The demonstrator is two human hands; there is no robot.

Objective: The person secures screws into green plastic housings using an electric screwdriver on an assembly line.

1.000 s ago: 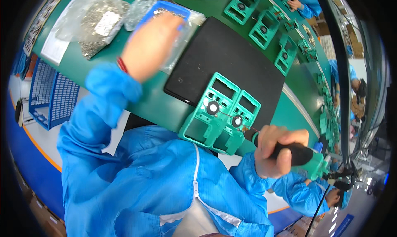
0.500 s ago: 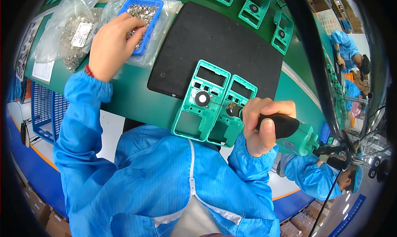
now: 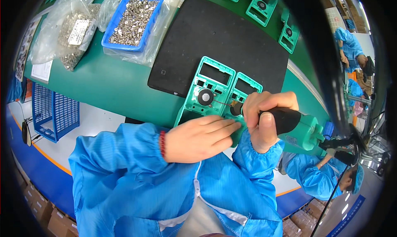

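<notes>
My right hand (image 3: 269, 119) is wrapped round a green and black electric screwdriver (image 3: 305, 132), its front end pointing left over the right half of a green plastic housing (image 3: 238, 95). Joined by thin wires is the left housing half (image 3: 194, 92), which carries a round black speaker (image 3: 205, 97) with a silver centre. My left hand (image 3: 200, 138) reaches across the lower part of both halves, back upward. Its fingers are close together near the screwdriver's front end; the thumb and anything pinched beneath are hidden. Both halves rest partly on a black mat (image 3: 219, 34).
At the far left, a blue tray (image 3: 144, 44) of small metal screws stands beside a clear bag (image 3: 72, 38) of similar pieces. More green housings (image 3: 263, 7) lie at the far right. A blue crate (image 3: 56, 113) sits lower left. A dark pole (image 3: 316, 50) and co-workers are at right.
My left hand has left the screw tray and come down and right, over the lower housing near the screwdriver. My right hand still grips the screwdriver in nearly the same place.
</notes>
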